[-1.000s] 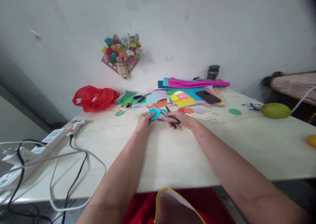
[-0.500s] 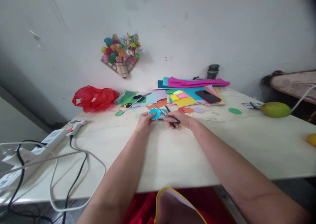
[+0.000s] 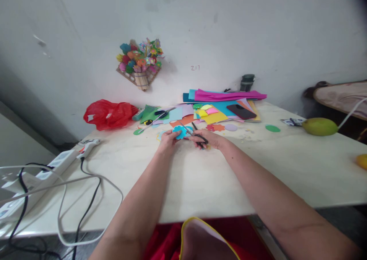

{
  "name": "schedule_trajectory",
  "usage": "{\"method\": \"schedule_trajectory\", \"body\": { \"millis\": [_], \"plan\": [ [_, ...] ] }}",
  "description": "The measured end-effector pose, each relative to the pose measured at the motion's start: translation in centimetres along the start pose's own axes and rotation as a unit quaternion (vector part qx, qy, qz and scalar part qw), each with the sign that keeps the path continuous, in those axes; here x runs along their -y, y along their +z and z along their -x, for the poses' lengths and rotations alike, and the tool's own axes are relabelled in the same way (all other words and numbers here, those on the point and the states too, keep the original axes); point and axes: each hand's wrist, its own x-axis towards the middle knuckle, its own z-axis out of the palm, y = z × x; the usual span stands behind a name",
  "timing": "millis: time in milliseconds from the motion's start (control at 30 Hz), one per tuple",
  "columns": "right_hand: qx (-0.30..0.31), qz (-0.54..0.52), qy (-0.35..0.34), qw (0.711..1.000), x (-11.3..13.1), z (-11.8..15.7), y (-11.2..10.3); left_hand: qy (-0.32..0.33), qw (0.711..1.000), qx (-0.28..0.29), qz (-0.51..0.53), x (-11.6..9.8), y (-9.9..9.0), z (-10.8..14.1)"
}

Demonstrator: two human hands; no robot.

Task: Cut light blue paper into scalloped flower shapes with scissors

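Observation:
Between the fingers and thumb of my left hand (image 3: 169, 138) is a blue paper flower (image 3: 179, 132) with a scalloped edge. My right hand (image 3: 208, 138) grips a pair of scissors (image 3: 202, 139) by the dark handles, and the blades point left toward the flower's right side. Whether the blades touch the paper I cannot tell. Just beyond my hands lie an orange-red flower cut-out (image 3: 219, 127) and a lilac oval (image 3: 231, 127). Part of a pale cut-out beneath my left hand is hidden.
Coloured sheets (image 3: 216, 117) and a phone (image 3: 241, 112) lie toward the wall. A second pair of scissors (image 3: 162, 113) and a red plastic bag (image 3: 110, 114) are at back left. A power strip (image 3: 61, 159) with cables occupies the left edge; a green mango-like object (image 3: 320, 126) sits right.

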Motion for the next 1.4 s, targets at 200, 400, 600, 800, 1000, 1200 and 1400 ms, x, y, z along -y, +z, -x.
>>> {"method": "schedule_trajectory", "body": {
  "millis": [200, 400, 600, 800, 1000, 1200, 1400],
  "plan": [
    [-0.002, -0.007, -0.005, 1.000, -0.1, -0.1, 0.0, -0.002, 1.000, 0.004, -0.002, -0.1, -0.1, 0.0],
    [-0.004, -0.011, -0.002, 1.000, 0.0, 0.0, 0.1, -0.001, 1.000, 0.007, -0.001, 0.0, -0.1, 0.0],
    [-0.004, -0.011, -0.005, 1.000, -0.1, -0.2, 0.1, -0.003, 1.000, 0.004, 0.000, -0.1, 0.0, 0.0],
    [0.001, -0.015, -0.008, 1.000, -0.4, -0.3, 0.0, -0.004, 1.000, 0.006, 0.007, -0.1, 0.0, 0.1],
    [0.008, -0.017, -0.002, 1.000, -0.1, -0.1, 0.1, -0.012, 1.000, 0.018, -0.007, -0.2, -0.4, -0.1],
    [0.017, -0.004, 0.003, 1.000, 0.2, 0.1, 0.1, -0.026, 0.999, 0.029, -0.020, -0.2, -0.9, -0.4],
    [0.021, 0.010, 0.005, 1.000, 0.3, 0.3, 0.0, -0.034, 0.999, 0.034, -0.016, -0.3, -1.1, -0.3]
  ]
}}
